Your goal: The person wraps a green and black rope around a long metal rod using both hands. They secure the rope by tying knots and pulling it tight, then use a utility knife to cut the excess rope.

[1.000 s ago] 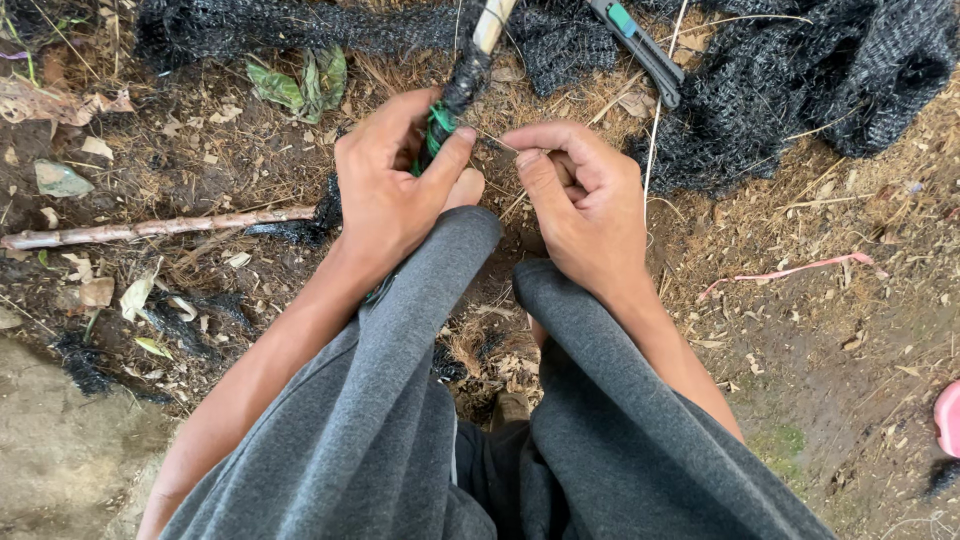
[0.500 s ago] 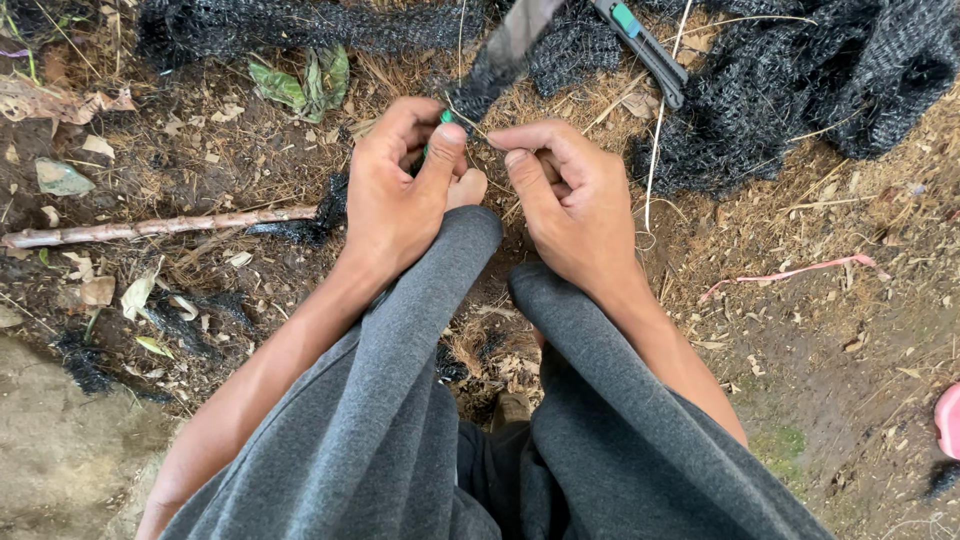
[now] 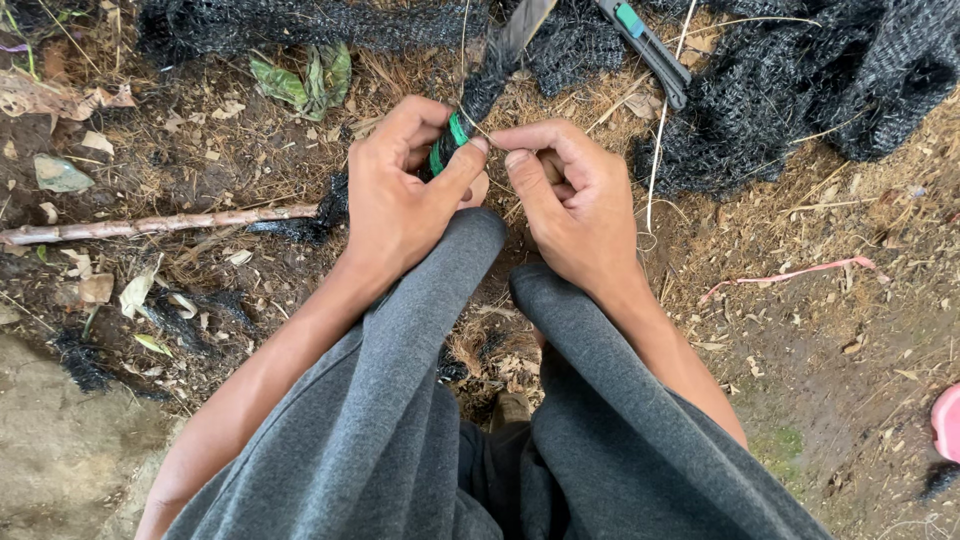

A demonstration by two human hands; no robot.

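My left hand grips a thin stem wrapped in black netting with a green band around it. My right hand is close beside it, its thumb and forefinger pinched on a thin pale string at the band. Both hands rest above my knees in grey trousers. The stem runs up and out of the top edge.
Black mesh netting lies bunched at the top and right. A utility knife with a green slider lies on it. A long stick lies on the soil at left, a pink strip at right, a pink object at the right edge.
Both hands have shifted slightly on the wrapped stem; the green band now shows more between my left thumb and fingers. The right hand stays pinched on the string.
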